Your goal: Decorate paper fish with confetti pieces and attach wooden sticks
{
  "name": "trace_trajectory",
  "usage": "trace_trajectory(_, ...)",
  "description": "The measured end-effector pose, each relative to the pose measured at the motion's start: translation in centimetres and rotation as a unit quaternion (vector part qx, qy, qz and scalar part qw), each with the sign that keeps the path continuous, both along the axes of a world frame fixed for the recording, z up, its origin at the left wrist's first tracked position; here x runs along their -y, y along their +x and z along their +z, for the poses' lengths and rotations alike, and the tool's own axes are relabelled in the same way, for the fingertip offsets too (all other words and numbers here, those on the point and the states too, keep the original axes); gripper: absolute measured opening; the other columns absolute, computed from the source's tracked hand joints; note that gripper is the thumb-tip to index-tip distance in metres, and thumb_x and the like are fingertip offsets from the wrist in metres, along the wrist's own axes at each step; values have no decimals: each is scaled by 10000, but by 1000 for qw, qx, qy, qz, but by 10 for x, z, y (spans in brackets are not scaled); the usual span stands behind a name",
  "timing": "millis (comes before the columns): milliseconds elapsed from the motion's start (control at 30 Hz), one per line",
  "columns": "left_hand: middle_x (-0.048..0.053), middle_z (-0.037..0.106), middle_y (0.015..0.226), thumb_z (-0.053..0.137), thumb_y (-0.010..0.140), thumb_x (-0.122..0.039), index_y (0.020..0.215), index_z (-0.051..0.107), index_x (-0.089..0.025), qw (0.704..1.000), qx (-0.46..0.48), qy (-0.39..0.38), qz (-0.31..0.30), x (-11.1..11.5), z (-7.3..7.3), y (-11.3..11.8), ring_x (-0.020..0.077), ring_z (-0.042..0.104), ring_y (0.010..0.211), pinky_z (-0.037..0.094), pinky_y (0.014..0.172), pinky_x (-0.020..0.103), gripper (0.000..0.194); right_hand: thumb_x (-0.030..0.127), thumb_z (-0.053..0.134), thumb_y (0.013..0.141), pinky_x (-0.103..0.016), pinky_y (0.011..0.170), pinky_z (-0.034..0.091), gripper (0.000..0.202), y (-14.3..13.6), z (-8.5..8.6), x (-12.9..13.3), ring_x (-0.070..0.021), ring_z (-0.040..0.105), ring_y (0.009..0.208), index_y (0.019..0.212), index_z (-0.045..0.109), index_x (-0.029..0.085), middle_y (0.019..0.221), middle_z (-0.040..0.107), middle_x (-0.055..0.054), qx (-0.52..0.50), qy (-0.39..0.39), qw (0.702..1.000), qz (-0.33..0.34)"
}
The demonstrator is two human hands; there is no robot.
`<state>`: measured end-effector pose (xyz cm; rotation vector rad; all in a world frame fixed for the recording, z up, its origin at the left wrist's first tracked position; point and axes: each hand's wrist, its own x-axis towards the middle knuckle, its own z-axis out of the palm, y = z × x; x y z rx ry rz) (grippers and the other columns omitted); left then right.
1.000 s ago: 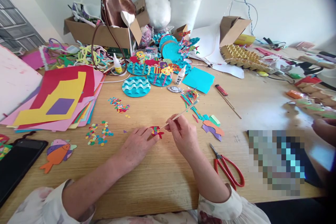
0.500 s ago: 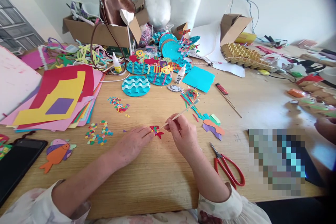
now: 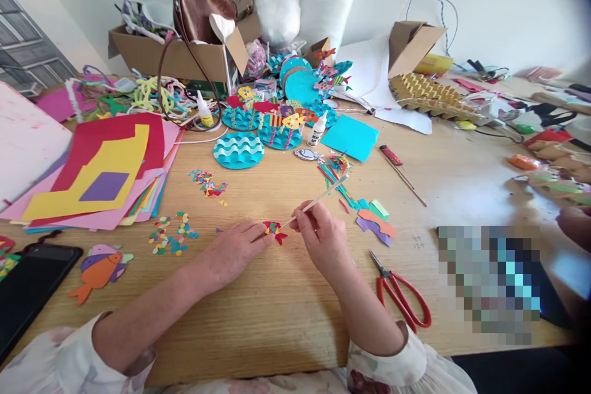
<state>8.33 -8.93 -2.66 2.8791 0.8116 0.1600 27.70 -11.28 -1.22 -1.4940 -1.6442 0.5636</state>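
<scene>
A small red paper fish (image 3: 279, 236) with coloured bits on it lies on the table between my hands. My left hand (image 3: 231, 255) rests flat on the tabletop, its fingertips touching the fish's left end. Pinched in my right hand (image 3: 321, 234) is a thin pale stick (image 3: 325, 192), its lower tip at the fish and its other end pointing up to the right. Round paper dots (image 3: 172, 234) and tiny triangles (image 3: 209, 183) are scattered left of my hands. Narrow paper strips (image 3: 336, 180) lie beyond my right hand.
Red-handled scissors (image 3: 401, 295) lie at the right, a phone (image 3: 39, 286) and an orange fish (image 3: 99, 268) at the left. Coloured sheets (image 3: 69, 166) are stacked behind. Glue bottles (image 3: 316, 130) stand near blue paper decorations (image 3: 239, 151). Another person's hand (image 3: 575, 228) shows at the right edge.
The fingers of my left hand have shifted very slightly at the fish. My right hand keeps its hold on the stick in nearly the same place.
</scene>
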Motion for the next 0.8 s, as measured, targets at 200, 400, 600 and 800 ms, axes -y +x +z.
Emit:
trace_trajectory(200, 24, 559, 1056, 443, 869, -127, 1115, 512, -208, 999, -28, 23, 19, 3, 1, 4, 164, 489, 1010, 403, 870, 297, 268, 283, 412, 867, -225, 585, 468, 136, -3, -1, -2, -137, 635, 630, 781, 484, 206, 666, 649, -23, 7, 4, 1000, 2)
trace_trajectory(400, 19, 563, 1040, 430, 878, -141, 1086, 522, -209, 999, -23, 25, 23, 2, -1, 5, 156, 493, 984, 393, 858, 289, 238, 283, 411, 868, -224, 589, 469, 132, -3, -2, -3, -137, 635, 630, 790, 485, 205, 667, 654, -25, 13, -3, 1000, 3)
trace_trajectory(600, 17, 555, 1054, 439, 875, -146, 1106, 510, -219, 999, -24, 15, 22, 3, 0, 4, 159, 482, 1007, 388, 876, 293, 253, 289, 410, 869, -223, 588, 466, 140, -2, -2, -3, -135, 633, 624, 781, 481, 206, 661, 653, -22, 14, 2, 1000, -1)
trace_trajectory(800, 13, 557, 1054, 440, 875, -148, 1105, 513, -217, 999, -14, 23, 23, 3, -2, 4, 155, 476, 1024, 386, 898, 299, 251, 286, 414, 866, -221, 576, 468, 140, -2, -2, -4, -134, 632, 614, 772, 482, 208, 654, 652, -17, 11, 5, 1000, -4)
